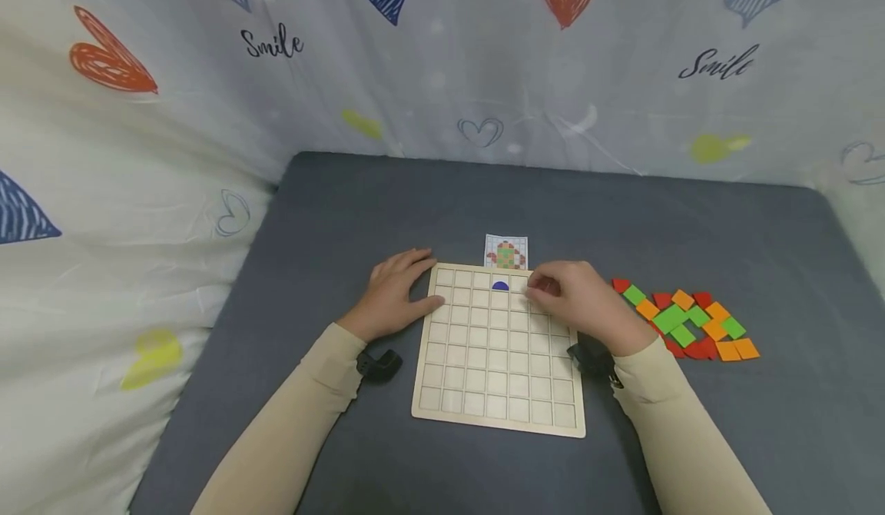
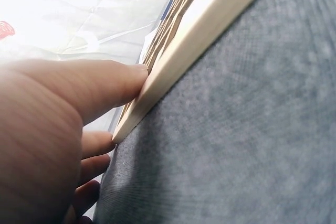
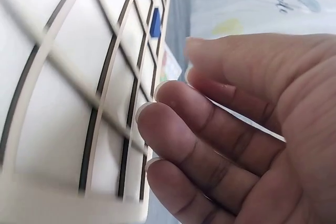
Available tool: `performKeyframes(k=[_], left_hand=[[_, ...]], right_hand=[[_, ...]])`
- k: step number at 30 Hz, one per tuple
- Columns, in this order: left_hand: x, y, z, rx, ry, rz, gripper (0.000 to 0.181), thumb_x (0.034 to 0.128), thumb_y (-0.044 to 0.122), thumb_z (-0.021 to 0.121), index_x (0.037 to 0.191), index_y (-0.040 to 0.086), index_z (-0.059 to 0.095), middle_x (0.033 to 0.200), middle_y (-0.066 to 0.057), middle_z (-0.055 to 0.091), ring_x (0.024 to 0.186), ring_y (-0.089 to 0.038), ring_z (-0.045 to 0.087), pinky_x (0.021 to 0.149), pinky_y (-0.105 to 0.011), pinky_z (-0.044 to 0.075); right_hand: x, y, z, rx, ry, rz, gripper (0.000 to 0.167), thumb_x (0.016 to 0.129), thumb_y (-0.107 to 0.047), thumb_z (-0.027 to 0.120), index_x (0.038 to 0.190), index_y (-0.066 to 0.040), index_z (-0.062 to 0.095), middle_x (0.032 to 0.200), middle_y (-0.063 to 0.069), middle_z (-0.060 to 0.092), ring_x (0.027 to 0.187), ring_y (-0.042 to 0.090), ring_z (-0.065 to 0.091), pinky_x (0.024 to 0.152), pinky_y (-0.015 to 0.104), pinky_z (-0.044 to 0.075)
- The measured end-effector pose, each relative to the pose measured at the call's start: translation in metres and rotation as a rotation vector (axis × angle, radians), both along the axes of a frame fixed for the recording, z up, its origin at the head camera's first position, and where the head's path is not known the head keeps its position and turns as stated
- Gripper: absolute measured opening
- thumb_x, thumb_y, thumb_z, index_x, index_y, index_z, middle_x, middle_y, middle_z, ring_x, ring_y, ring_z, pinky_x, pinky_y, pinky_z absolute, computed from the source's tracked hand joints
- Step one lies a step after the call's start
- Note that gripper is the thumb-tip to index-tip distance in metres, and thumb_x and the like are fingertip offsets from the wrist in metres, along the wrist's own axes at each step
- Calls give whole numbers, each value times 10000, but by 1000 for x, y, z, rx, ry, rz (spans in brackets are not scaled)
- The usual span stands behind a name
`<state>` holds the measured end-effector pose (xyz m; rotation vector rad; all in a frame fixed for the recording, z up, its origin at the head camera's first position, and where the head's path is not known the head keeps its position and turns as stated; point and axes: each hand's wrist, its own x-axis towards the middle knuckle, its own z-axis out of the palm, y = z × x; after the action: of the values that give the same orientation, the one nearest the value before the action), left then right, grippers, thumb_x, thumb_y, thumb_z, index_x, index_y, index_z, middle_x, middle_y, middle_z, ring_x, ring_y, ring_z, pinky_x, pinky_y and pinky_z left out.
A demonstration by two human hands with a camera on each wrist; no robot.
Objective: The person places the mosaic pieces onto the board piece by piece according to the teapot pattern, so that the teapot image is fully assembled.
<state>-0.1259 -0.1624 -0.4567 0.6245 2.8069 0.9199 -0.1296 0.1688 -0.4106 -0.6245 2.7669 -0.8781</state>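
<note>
A wooden grid board with square cells lies on the table. In its top row sits a blue half-circle piece, seen also as a blue piece in the right wrist view. My left hand rests at the board's upper left corner, fingers stretched out. Its thumb touches the board's side edge in the left wrist view. Above the upper right cells hovers my right hand. Its fingers are loosely bent, with no piece visible between thumb and fingertips.
A small card with a coloured grid picture lies just behind the board. Right of the right hand, several red, green and orange pieces are spread on the grey table. A printed curtain hangs behind.
</note>
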Motion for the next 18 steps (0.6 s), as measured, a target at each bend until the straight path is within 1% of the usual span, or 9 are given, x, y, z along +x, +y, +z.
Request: performKeyframes(k=[4,10,16,18], left_hand=[[-1,0,0,-8,-3,5,707,1003,430,706,1578,81,487,1687,-116,355,1584,-355,250,1242,-627,180],[-1,1,0,-16,8,14,704,996,433,712,1569,84,501,1679,-116,369,1581,-352,259,1235,-622,195],[-1,1,1,-17,-10,12,706,1000,438,704,1575,86,493,1686,-110,358,1585,-347,250,1243,-619,180],[-1,1,1,-15,-13,10,708,1003,441,698,1579,88,488,1688,-108,354,1585,-346,248,1244,-620,174]], right_hand=[[3,13,-1,-1,31,-19,72,987,-200,755,1001,-134,782,839,-38,698,733,139,601,678,349,523],[9,43,5,40,71,-87,118,996,-201,749,1041,-97,783,906,14,742,761,151,636,684,370,542],[14,80,15,83,62,-153,156,1012,-218,733,1078,-84,777,952,35,766,776,159,665,694,375,546],[15,90,19,101,35,-167,174,1016,-226,729,1099,-81,774,968,37,771,790,157,672,699,371,547]])
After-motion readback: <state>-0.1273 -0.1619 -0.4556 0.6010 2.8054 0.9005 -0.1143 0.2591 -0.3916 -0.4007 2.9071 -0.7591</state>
